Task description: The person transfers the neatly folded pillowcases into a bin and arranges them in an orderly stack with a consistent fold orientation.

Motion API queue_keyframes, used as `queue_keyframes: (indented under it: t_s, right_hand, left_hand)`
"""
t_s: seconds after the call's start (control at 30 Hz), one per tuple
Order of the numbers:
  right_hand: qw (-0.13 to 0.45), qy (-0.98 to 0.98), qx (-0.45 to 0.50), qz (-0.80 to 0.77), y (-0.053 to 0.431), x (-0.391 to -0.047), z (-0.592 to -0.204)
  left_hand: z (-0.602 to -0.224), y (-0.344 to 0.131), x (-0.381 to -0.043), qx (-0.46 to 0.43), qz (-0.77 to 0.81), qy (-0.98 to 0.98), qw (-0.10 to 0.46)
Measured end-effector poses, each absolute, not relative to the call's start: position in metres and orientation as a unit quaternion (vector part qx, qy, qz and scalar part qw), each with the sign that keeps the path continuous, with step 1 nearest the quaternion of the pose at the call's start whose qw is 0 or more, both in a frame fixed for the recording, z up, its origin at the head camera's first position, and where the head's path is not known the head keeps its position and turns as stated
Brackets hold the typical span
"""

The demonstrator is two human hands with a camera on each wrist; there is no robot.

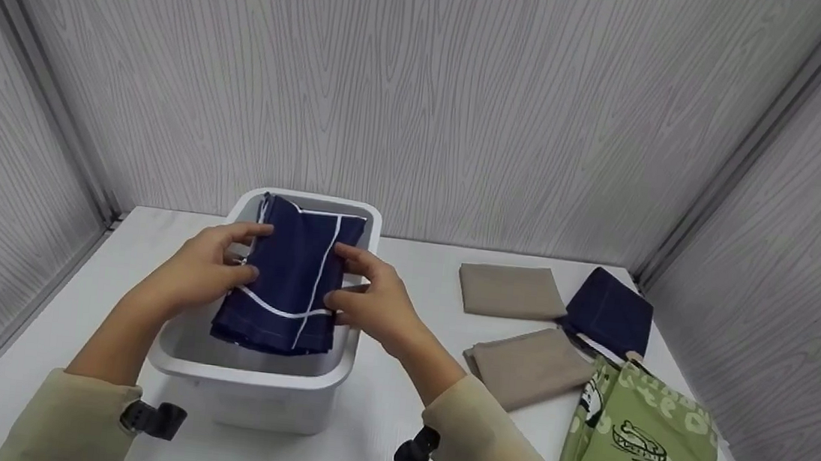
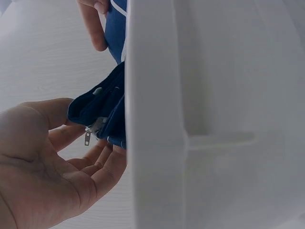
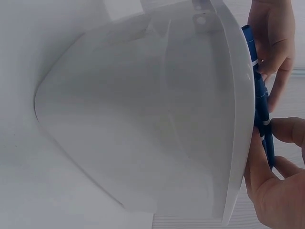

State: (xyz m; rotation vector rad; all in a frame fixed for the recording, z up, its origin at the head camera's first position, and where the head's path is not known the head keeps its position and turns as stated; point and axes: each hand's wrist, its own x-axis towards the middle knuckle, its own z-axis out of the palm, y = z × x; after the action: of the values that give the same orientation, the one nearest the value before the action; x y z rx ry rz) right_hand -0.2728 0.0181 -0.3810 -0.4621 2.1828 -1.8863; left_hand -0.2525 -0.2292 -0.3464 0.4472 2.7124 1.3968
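A folded navy cloth cover (image 1: 290, 268) with thin white lines is held over the mouth of a white plastic bin (image 1: 246, 376). My left hand (image 1: 199, 270) grips its left edge and my right hand (image 1: 378, 295) grips its right edge, thumbs on the near face. In the left wrist view a metal zip pull (image 2: 87, 137) hangs from the cover's folded edge, beside the left fingers. The right wrist view has the cover (image 3: 261, 95) edge-on just above the bin's rim, pinched by the right hand (image 3: 281, 191). The bin's floor is mostly hidden.
To the right lie two folded beige cloths (image 1: 510, 291), a folded dark navy cloth (image 1: 610, 310) and a green printed cloth (image 1: 649, 449). All rest on the white table (image 1: 384, 424). Grey wood-grain panels (image 1: 423, 96) enclose the back and sides.
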Motion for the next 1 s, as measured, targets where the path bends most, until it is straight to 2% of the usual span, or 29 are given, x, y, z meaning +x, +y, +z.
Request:
queue_keyframes:
  t_s: [0.53, 1.0]
  right_hand:
    - [0.096, 0.761, -0.142, -0.625, 0.020, -0.275, -0.381]
    - [0.098, 0.758, -0.147, -0.628, 0.017, -0.273, -0.381]
  left_hand:
    - [-0.352, -0.232, -0.259, 0.145, 0.405, 0.903, 0.011]
    - [-0.358, -0.238, -0.259, 0.143, 0.422, 0.895, 0.034]
